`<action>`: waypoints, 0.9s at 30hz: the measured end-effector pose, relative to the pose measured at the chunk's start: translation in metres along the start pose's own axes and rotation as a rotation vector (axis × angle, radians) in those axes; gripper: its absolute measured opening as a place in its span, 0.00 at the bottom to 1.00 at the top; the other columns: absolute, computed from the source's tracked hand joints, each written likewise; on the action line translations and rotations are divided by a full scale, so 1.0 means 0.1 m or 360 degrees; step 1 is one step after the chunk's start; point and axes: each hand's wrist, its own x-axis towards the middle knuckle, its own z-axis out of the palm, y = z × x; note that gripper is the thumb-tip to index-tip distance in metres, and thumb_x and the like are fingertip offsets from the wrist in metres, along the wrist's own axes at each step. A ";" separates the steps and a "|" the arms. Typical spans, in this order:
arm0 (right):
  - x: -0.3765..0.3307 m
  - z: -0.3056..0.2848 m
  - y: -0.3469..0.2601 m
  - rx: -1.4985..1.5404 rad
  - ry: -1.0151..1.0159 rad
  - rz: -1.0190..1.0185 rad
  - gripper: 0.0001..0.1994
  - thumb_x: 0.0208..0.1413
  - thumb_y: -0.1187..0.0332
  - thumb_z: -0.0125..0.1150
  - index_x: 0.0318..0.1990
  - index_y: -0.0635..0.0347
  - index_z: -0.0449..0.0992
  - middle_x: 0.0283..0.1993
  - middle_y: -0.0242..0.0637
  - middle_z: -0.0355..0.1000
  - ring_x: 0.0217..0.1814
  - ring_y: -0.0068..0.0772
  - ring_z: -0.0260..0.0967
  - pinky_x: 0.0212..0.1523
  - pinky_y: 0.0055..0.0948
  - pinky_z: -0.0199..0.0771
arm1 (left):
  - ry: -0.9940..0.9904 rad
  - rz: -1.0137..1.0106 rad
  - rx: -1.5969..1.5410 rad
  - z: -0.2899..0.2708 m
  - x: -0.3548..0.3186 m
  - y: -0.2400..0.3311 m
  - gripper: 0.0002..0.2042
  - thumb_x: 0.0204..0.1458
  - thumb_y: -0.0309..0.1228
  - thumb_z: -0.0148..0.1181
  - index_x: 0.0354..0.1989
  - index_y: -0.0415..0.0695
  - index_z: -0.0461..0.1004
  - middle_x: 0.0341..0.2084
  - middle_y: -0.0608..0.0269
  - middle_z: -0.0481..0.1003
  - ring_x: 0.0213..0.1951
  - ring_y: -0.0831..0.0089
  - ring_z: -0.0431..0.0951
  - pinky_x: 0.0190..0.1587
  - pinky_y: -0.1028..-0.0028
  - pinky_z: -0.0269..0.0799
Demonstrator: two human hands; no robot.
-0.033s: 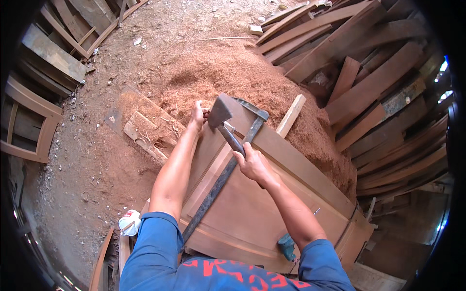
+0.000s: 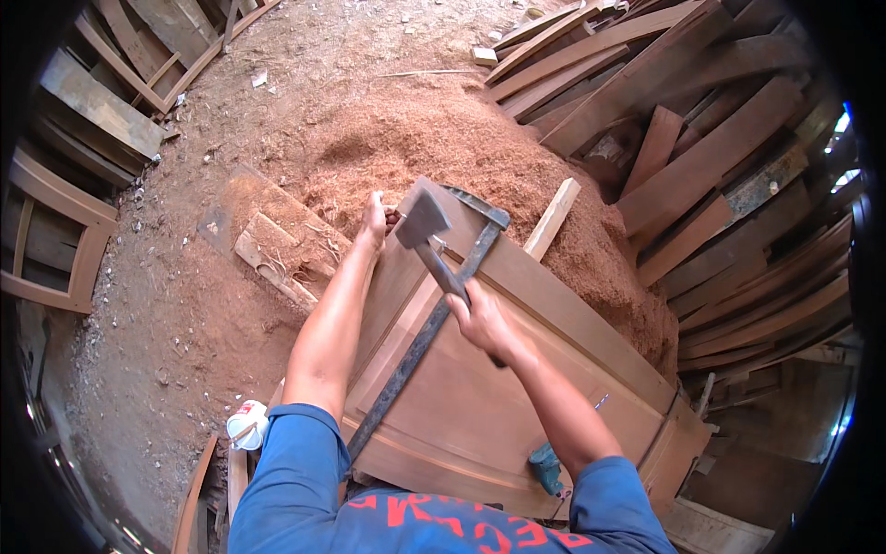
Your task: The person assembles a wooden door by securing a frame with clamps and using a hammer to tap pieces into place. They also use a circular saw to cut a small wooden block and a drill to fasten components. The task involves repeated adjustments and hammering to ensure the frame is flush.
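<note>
A brown wooden panel door (image 2: 434,406) with raised mouldings lies in front of me. My right hand (image 2: 484,321) grips the dark handle of a hatchet (image 2: 426,220), its broad metal head above the door's far corner. Just left of that head, at the corner's edge, my left hand (image 2: 373,223) has its thumb up and its fingers curled in. What those fingers hold is mostly hidden. A long metal bar clamp (image 2: 397,377) spans the door and passes under the hatchet handle, its jaw end by the far edge.
A teal power tool (image 2: 545,468) rests on the door near my right elbow. Beyond the door rises a sawdust heap (image 2: 415,129), with a pale wood strip (image 2: 554,220) against it. Stacked boards (image 2: 720,166) crowd the right. A white tub (image 2: 246,425) stands left; wooden frames (image 2: 85,263) lean farther left.
The hatchet's head has turned slightly and its handle has swung a little in my right hand. My left hand stays at the door's corner.
</note>
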 end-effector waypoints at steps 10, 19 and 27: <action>-2.20 0.74 0.85 0.1349 -0.0074 0.0776 0.11 0.65 0.64 0.59 0.42 0.61 0.68 0.21 0.31 0.68 0.17 0.25 0.69 0.19 0.28 0.71 | 0.0362 0.0580 0.0612 -1.26 -2.35 0.55 0.19 0.63 0.37 0.55 0.58 0.39 0.74 0.52 0.54 0.78 0.55 0.66 0.78 0.56 0.68 0.74; -2.65 1.08 1.18 0.0245 0.0480 0.0342 0.14 0.61 0.62 0.62 0.44 0.65 0.74 0.26 0.45 0.75 0.29 0.46 0.77 0.32 0.40 0.78 | 0.0210 -0.0686 0.1184 -3.28 -4.90 -1.25 0.37 0.46 0.44 0.72 0.65 0.43 0.67 0.48 0.58 0.78 0.49 0.70 0.77 0.51 0.66 0.72; -3.34 0.95 1.08 0.0256 0.0428 0.0069 0.15 0.57 0.67 0.63 0.49 0.66 0.75 0.40 0.53 0.77 0.42 0.52 0.77 0.46 0.43 0.77 | 0.0037 -0.0488 0.0821 -3.62 -4.79 -2.23 0.13 0.46 0.30 0.69 0.39 0.38 0.79 0.29 0.59 0.82 0.31 0.70 0.82 0.38 0.71 0.79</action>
